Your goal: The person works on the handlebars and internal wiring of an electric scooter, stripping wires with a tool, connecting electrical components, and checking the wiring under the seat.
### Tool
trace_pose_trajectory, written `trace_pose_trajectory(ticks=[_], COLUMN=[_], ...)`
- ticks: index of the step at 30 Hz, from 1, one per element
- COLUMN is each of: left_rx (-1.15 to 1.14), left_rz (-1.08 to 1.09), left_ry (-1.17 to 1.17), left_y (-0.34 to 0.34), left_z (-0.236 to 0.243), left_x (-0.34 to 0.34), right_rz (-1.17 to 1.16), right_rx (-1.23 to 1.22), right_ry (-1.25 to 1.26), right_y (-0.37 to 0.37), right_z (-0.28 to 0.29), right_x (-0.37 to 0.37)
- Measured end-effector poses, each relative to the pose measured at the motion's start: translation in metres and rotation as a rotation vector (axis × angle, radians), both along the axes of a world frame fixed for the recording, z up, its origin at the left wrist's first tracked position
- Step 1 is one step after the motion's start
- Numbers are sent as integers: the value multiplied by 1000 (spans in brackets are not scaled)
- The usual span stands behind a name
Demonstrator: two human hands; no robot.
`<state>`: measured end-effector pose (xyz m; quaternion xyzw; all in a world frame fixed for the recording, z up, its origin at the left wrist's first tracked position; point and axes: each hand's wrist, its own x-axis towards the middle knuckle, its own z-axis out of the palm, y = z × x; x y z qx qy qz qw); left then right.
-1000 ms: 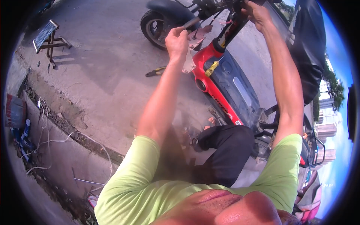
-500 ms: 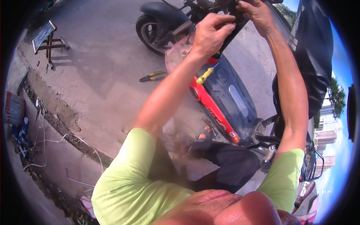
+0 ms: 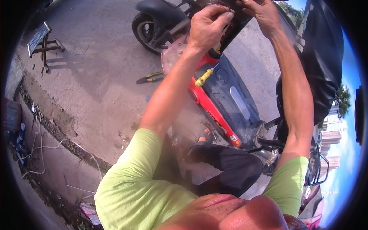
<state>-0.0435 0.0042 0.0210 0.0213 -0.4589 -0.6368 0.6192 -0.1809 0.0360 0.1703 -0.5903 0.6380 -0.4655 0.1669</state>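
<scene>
At the front of a red and black electric scooter [image 3: 214, 117], both my arms are stretched forward and up. My left hand [image 3: 210, 27] is closed in a pinch by the steering column, thumb against the fingers; what lies between them is too small to name. Just to its right, my right hand [image 3: 261, 14] has its fingers bent together at the top edge, and whatever they hold is hidden. A yellow-handled screwdriver [image 3: 204, 77] rests on the scooter's footboard [image 3: 234, 96], below my left hand. The scooter's black front wheel [image 3: 146, 32] shows left of my hands.
Pliers with yellow and black handles [image 3: 150, 77] lie on the concrete ground left of the scooter. A folding stool [image 3: 44, 46] stands at the far left. White cable [image 3: 76, 142] trails along the broken curb. The black seat [image 3: 316, 73] rises beside my right arm.
My left hand has moved slightly left and up, its thumb still pressed to the fingers. My right hand stays near the top edge. The whole view has shifted a little.
</scene>
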Motion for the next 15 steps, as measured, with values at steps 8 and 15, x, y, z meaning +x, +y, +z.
trace_pose_trajectory(ticks=[8,15], left_rx=[22,66], left_rz=[-105,-198], left_ry=[232,364], left_y=[-13,-19], left_z=[-1,14], left_x=[-5,-20], right_rz=[-7,-16], right_rx=[20,23], right_ry=[-34,-57], right_y=[5,4], right_z=[2,0], right_x=[10,7])
